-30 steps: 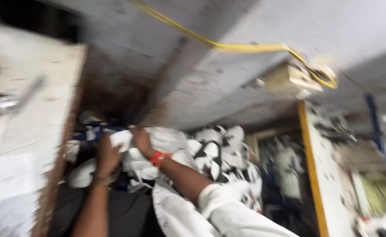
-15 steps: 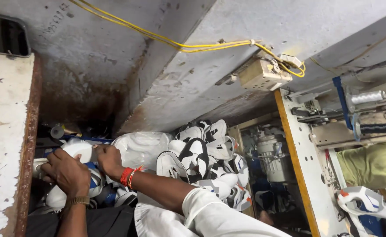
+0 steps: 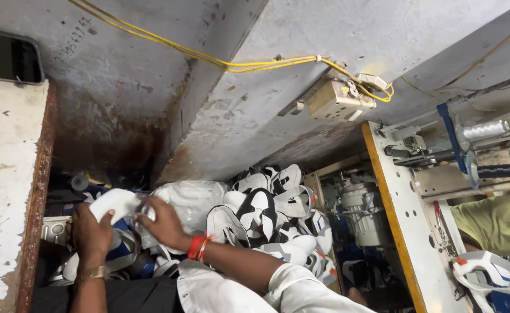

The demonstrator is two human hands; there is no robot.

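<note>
Two hands work in a heap of black-and-white shoe uppers (image 3: 266, 223) beside the table (image 3: 5, 191); the left hand (image 3: 89, 229) grips one white piece (image 3: 114, 203); the right hand (image 3: 163, 221) lies spread open on one clear plastic bag (image 3: 194, 200).

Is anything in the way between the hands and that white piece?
No. The left hand already grips the white piece, fingers wrapped over its lower end. The right hand rests beside it on the clear plastic bag; whether it touches the piece cannot be told. Nothing visible stands between them.
</note>
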